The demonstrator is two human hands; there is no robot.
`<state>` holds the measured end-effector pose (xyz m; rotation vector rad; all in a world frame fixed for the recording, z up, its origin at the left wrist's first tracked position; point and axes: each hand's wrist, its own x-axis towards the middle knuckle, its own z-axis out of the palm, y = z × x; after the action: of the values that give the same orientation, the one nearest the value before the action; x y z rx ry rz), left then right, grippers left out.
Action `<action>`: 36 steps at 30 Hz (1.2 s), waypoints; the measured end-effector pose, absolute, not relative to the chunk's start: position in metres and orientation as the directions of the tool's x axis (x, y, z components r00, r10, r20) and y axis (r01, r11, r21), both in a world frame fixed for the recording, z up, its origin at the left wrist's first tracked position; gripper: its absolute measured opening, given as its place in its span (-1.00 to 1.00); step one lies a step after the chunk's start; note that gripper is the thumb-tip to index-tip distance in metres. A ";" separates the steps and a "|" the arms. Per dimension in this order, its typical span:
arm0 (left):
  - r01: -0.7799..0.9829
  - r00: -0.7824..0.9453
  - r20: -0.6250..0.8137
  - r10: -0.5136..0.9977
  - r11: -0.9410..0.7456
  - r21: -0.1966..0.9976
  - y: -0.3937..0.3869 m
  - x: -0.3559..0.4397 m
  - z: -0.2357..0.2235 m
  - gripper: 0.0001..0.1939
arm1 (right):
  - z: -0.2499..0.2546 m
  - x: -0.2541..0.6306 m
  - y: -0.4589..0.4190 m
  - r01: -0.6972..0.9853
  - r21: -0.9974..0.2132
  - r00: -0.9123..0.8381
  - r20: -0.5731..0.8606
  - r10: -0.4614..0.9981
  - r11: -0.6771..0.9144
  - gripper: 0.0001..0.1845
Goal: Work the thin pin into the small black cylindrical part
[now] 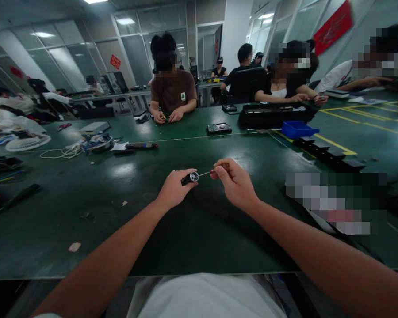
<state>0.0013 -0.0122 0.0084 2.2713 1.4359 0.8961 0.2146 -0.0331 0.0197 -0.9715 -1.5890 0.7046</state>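
Note:
My left hand (175, 189) is closed around a small black cylinder (186, 179), whose open round end with a pale rim faces right. Between the fingers of my right hand (236, 183) is a thin screwdriver (204, 173) with a reddish handle, mostly covered by the fingers. Its slim metal shaft points left and its tip meets the cylinder's open end; whether it touches a screw inside is too small to tell. Both hands are held above the green tabletop (199, 229), near the middle.
Across the table a person in a brown shirt (174, 92) handles something small. A hard drive (219, 128), a blue bin (298, 130) and a row of black parts (328, 154) lie ahead and right. Leftward are a cable bundle (96, 142) and a dark-handled tool (23, 194).

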 end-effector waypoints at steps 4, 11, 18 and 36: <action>0.698 0.303 0.338 0.891 -0.449 0.558 -0.012 0.002 0.008 -0.60 | 0.019 0.214 -0.033 0.278 -0.820 -0.044 0.510 0.859 0.501 -0.82; 0.699 0.316 0.330 0.890 -0.453 0.553 -0.011 0.001 0.007 -0.60 | 0.024 0.214 -0.035 0.337 -0.797 -0.066 0.512 0.857 0.502 -0.81; 0.700 0.341 0.351 0.872 -0.485 0.525 -0.009 -0.001 0.004 -0.58 | 0.034 0.217 -0.038 0.488 -0.715 -0.080 0.534 0.841 0.501 -0.83; 0.720 0.353 0.338 0.873 -0.484 0.497 -0.011 -0.002 0.005 -0.60 | 0.030 0.217 -0.034 0.552 -0.658 -0.207 0.486 0.849 0.512 -0.72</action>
<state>-0.0023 -0.0108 0.0049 2.3555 1.4240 0.8358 0.2173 -0.0343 0.0300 -1.1549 -1.8918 0.4345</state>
